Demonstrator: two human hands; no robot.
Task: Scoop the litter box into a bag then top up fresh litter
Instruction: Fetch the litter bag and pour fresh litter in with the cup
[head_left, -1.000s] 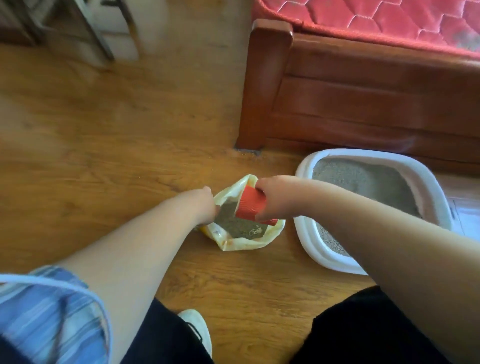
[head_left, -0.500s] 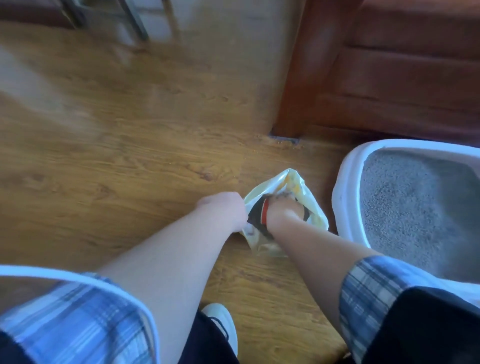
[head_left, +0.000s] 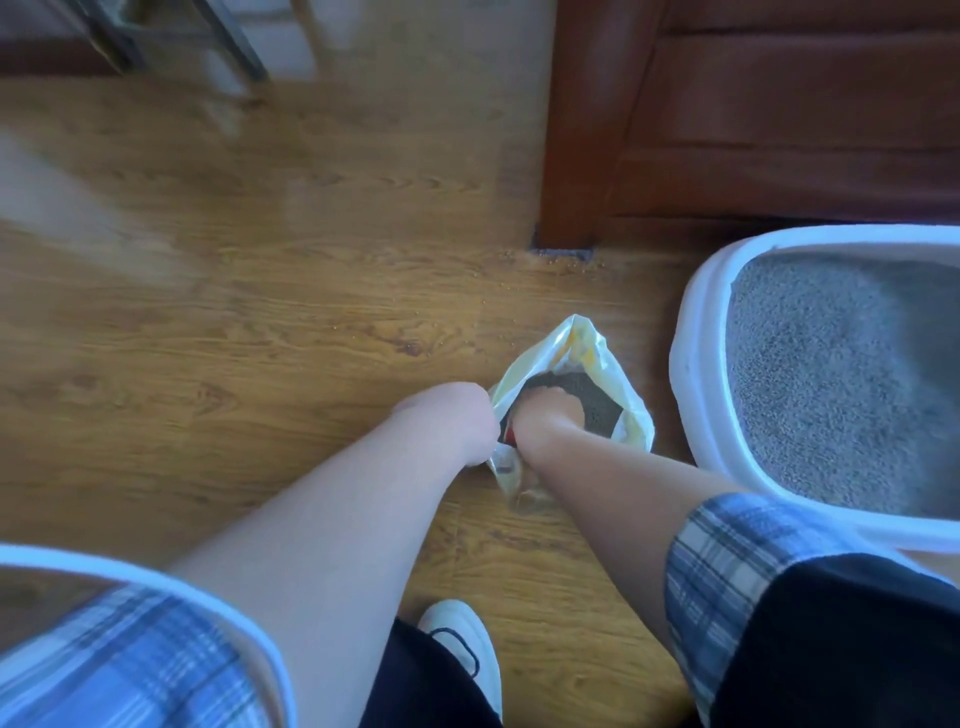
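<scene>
Left hand (head_left: 457, 415): clenched on the near-left edge of the bag's mouth, pinching the plastic. It sits left of the litter box, with the bag between the two.
Right hand (head_left: 545, 413): pushed knuckles-up into the bag's mouth, left of the litter box. Its fingers are buried from view, but it seems to be clasped round a red scoop.
Red scoop (head_left: 510, 432): only a thin red and dark sliver shows, tucked by the right wrist at the bag's left lip, the side away from the litter box.
Bag (head_left: 631, 410): pale yellow and white plastic, crumpled on the floor just beside the litter box's left wall, near it but apart. Its mouth gapes upward.
Dark litter (head_left: 597, 402): a dark grey heap inside the bag, on the side nearest the litter box, against the right hand.
Litter box (head_left: 693, 364): white with a rounded rim, partly cut off by the picture's edge.
Grey litter (head_left: 831, 395): fills the litter box, paler than the bag's contents, with an uneven surface.
Floor (head_left: 260, 322): wood-grain boards. Small pale grains (head_left: 519, 270) lie scattered left of the litter box's far corner.
Bed frame (head_left: 753, 130): dark reddish wood, behind the litter box.
Shoe (head_left: 460, 639): white, on the floor, well to the near left of the litter box.
</scene>
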